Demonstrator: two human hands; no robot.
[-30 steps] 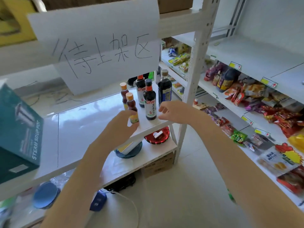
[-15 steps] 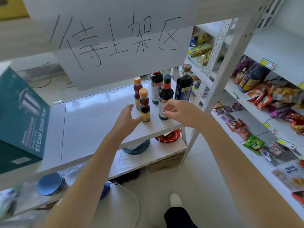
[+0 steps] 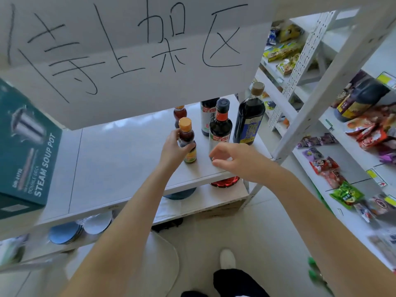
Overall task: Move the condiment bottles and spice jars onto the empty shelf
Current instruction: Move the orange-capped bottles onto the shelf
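My left hand (image 3: 172, 147) is clamped round the small orange-capped sauce bottle (image 3: 186, 138), which stands on the white shelf (image 3: 120, 159) just left of the black-capped soy sauce bottle (image 3: 220, 125). My right hand (image 3: 232, 160) hovers just in front of that soy bottle, fingers loosely curled, holding nothing.

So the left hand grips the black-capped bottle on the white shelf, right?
Not quite. The head view shows the left hand gripping the nearer orange-capped bottle on the white shelf. The black-capped bottle stands ungripped just to the right of it.
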